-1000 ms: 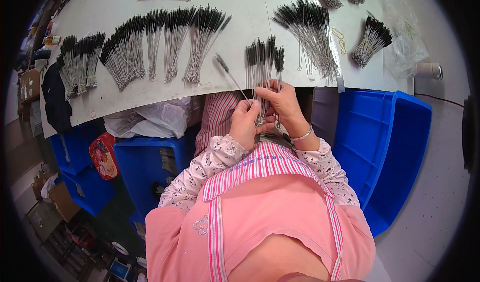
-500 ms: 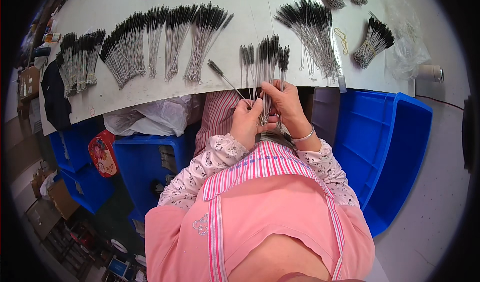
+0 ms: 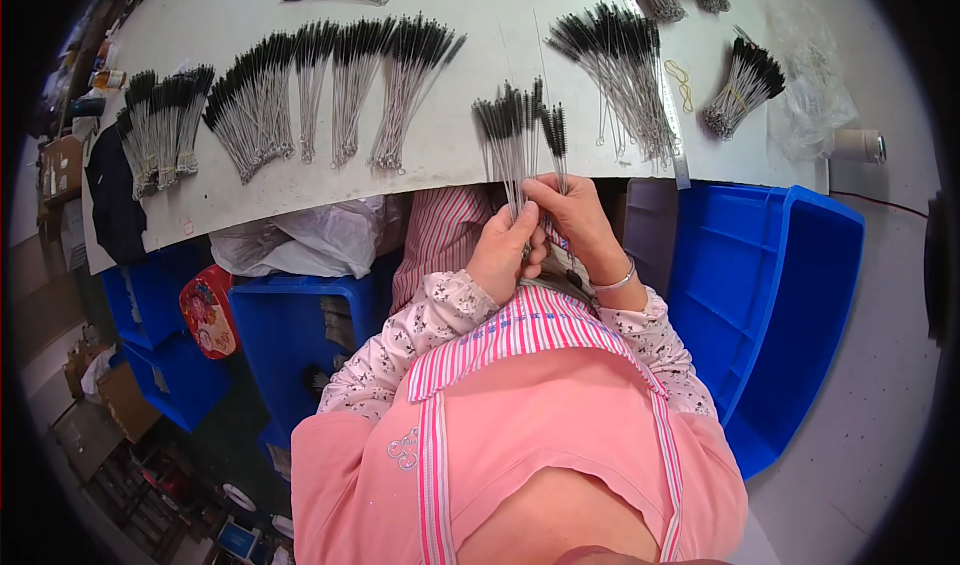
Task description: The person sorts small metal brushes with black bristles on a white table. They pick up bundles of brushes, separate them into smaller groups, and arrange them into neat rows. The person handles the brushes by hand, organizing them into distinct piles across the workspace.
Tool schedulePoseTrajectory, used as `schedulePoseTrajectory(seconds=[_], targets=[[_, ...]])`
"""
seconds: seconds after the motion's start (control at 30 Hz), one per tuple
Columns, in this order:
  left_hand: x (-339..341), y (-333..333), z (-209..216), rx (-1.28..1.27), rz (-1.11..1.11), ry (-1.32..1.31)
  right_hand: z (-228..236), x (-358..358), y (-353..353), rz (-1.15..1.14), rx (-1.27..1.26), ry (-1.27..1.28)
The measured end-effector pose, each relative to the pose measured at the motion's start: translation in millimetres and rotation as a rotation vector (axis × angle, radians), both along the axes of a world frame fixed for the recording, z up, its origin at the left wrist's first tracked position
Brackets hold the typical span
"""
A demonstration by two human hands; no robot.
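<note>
Thin wire brushes with black bristle heads are gathered in both hands at the table's near edge, heads pointing away from me. My left hand (image 3: 503,248) is closed round the wire stems of the larger bunch of brushes (image 3: 510,130). Beside it, my right hand (image 3: 580,223) pinches a smaller cluster of brushes (image 3: 555,135), its fingers also close against the lower stems of the larger bunch. The looped lower ends of the stems are mostly hidden by my fingers.
On the white table (image 3: 270,190) several brush piles (image 3: 400,75) lie to the left, and a fanned pile (image 3: 625,75) to the right. Nearby are a ruler (image 3: 675,135), yellow rubber bands (image 3: 681,85) and a tied bundle (image 3: 742,87). Blue crates (image 3: 770,305) stand below the edge.
The single brush that angled left from my left hand now lies in with the larger bunch. My left hand has closed more fully round the stems, and the groups have drawn closer together.
</note>
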State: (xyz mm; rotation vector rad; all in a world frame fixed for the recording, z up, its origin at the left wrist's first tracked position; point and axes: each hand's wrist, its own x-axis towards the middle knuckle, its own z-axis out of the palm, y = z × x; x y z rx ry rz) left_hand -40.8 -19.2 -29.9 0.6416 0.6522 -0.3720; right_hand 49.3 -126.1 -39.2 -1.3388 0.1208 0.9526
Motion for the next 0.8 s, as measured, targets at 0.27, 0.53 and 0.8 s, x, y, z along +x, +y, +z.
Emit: schedulePoseTrajectory(seconds=[0.27, 0.53, 0.8], targets=[[0, 4, 17, -0.618, -0.160, -0.205, 39, 12, 7, -0.005, 0.211, 0.068], [6, -1, 24, 0.180, -0.213, -0.140, 41, 18, 19, 0.164, -0.228, -0.589], [-5, 5, 2, -0.153, -0.106, 0.024, 15, 66, 11, -0.014, -0.397, -0.851]])
